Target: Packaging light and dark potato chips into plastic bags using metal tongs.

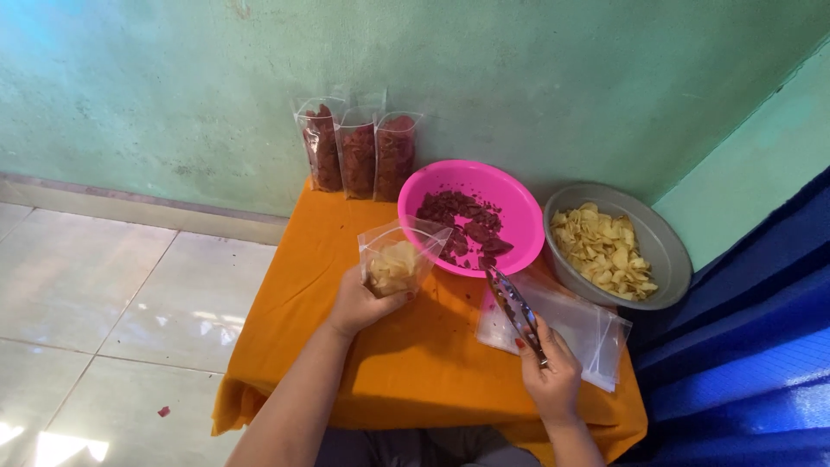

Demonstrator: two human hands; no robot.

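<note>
The bag [396, 266], partly filled with pale chips, is held above the orange tabletop [346, 363], clasped in the left hand [359, 303]. The right hand [551, 374] grasps tongs [512, 303], tips at the pink bowl's [519, 207] rim by the red chips [462, 220]. Three filled bags [356, 154] stand against the wall; empty bags [584, 333] remain, so the packing looks far from done. The grey bowl [670, 246] holds more pale chips.

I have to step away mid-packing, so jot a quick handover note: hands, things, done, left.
Left hand holds an open clear bag partly filled with yellow chips.
Right hand grips metal tongs, tips at the pink bowl of red chips.
Grey bowl holds yellow chips.
Done: three filled bags against the wall.
Left: empty bags stacked on the orange cloth.
</note>
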